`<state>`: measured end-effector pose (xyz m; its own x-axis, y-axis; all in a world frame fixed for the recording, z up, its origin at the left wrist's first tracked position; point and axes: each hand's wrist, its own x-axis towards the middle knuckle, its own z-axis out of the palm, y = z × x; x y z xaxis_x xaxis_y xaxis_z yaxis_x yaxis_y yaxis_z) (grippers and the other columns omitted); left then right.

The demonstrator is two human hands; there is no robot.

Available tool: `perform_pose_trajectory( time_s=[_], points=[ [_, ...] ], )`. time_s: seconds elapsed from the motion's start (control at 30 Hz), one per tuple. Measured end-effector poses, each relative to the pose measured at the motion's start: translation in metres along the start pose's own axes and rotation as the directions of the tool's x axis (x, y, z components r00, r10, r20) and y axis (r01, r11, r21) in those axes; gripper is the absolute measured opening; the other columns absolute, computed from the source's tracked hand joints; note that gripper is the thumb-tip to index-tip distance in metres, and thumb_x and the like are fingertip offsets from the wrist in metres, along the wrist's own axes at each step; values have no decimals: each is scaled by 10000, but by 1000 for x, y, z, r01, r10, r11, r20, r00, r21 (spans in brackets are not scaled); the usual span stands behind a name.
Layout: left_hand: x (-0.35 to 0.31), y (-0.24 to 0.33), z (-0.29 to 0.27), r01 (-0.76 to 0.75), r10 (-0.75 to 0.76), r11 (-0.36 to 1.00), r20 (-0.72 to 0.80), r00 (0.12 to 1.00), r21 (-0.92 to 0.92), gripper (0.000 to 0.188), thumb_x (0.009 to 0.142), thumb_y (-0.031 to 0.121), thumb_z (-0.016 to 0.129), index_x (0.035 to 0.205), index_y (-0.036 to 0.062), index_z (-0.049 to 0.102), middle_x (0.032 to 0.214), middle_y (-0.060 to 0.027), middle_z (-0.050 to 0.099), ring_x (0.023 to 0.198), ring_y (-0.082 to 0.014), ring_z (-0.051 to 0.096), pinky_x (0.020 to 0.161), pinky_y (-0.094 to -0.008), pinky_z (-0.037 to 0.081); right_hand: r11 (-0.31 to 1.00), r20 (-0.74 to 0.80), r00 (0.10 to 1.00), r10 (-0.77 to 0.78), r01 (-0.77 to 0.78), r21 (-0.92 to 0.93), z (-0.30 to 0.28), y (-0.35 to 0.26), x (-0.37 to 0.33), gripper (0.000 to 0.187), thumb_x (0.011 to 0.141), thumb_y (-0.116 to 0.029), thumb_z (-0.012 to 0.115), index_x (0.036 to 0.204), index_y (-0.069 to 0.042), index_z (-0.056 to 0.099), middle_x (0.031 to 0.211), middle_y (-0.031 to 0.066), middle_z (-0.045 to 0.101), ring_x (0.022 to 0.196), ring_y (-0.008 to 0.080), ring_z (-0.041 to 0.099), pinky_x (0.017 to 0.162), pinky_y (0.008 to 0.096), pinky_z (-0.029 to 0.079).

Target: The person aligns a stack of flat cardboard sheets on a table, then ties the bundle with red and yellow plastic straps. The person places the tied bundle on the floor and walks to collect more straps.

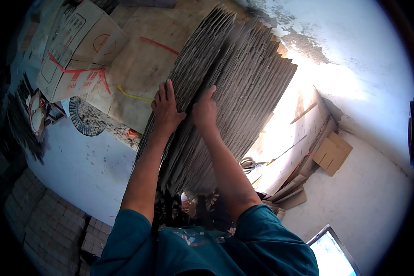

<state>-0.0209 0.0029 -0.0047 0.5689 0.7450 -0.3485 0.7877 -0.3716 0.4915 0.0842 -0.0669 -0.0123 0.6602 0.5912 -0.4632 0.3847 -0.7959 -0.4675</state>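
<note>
A thick stack of grey-brown cardboard sheets (257, 78) stands on edge before me, the sheets packed side by side. A dark gap runs lengthwise through it, splitting off a narrower left section. My left hand (167, 110) lies on that left section, its fingers stretched up and the thumb out towards the gap. Just across the gap, my right hand (205, 109) rests against the right section with one finger extended; its other fingers are partly hidden. Neither hand shows a sheet lifted from the stack.
A printed carton (85, 50) with red strapping stands on the wooden board (138, 69) at far left. Yellow strap (134, 94) lies beside the stack. Scissors (248, 165) are at right, near a loose cardboard piece (332, 153). Bundled stacks (46, 216) fill the lower left.
</note>
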Motion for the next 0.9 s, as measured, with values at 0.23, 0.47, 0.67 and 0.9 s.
perform_pose_trajectory(
  time_s=[0.23,0.47,0.67,0.9],
  points=[
    [1,0,3,26,-26,999,-13,1000,38,1146,588,171,810,1451,74,62,1436,-210,190,1292,-398,272,999,-530,272,998,17,998,-55,55,-35,-6,-10,4,811,773,-25,543,1346,176,6,758,276,595,712,410,605,620,446,483],
    [0,-2,2,-27,27,996,3,1000,88,1178,577,278,818,1446,44,59,1446,-227,173,1317,-392,245,993,-537,272,996,80,994,-81,83,-33,1,-17,15,787,795,-2,511,1363,170,-6,802,279,617,744,399,631,635,434,512],
    [-1,-6,-1,-70,66,995,48,997,77,1261,542,385,836,1450,38,33,1465,-248,136,1336,-406,209,994,-548,258,999,78,997,-16,20,-47,-4,-13,15,696,800,-22,513,1393,72,160,862,266,609,778,392,615,663,445,489],
    [1,-6,4,7,-13,997,84,996,80,1228,581,270,808,1455,57,-28,1488,-234,89,1344,-417,183,1030,-566,220,996,-232,970,76,-65,56,-27,1,-4,564,834,-113,576,1335,-2,343,1052,205,570,911,366,601,784,435,479]
  ],
)
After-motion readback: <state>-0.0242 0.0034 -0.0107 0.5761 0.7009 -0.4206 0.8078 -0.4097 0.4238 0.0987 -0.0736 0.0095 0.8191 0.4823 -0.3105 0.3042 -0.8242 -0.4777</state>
